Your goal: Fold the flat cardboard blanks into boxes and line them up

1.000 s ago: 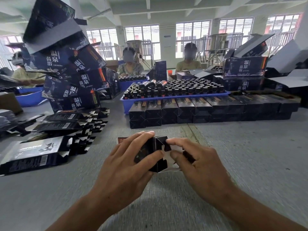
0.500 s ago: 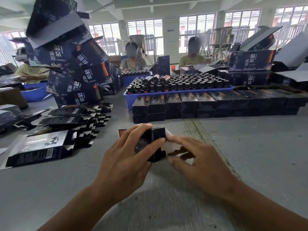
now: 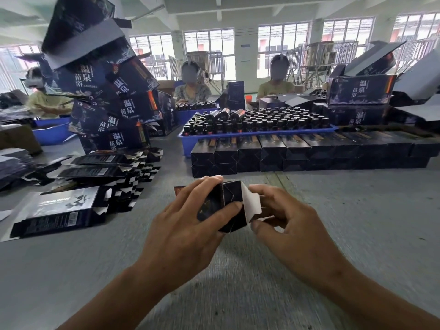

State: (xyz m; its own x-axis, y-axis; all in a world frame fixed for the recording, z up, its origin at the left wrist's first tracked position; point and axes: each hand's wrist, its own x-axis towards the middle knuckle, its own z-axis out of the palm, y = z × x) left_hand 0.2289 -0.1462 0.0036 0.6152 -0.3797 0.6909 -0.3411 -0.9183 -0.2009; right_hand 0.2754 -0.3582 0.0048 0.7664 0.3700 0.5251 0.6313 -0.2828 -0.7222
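My left fingers curl over the top of a small dark box, and my left thumb presses on its near side. So my left hand grips the box. The box sits just above the grey table, right in front of me, in the middle of my view.

My right hand is at the right end of the box. Its fingers are bent, and the thumb and first finger pinch a white flap that sticks out from that end. The flap stands open, not tucked in. The two hands are close, with the box between them.

On my left lies a pile of flat blanks, dark with white edges. One more blank lies flat nearer to me, apart from the pile. Behind the pile is a tall, messy stack of big boxes with white letters on them.

Straight ahead, well past my hands, a row of folded boxes stands side by side in two layers. Just behind the row is a blue tray full of little dark bottles. A few bottles lie on their sides on top of the others.

More big boxes are stacked on the far right. Three people sit at the far side of the table. I see windows behind them.
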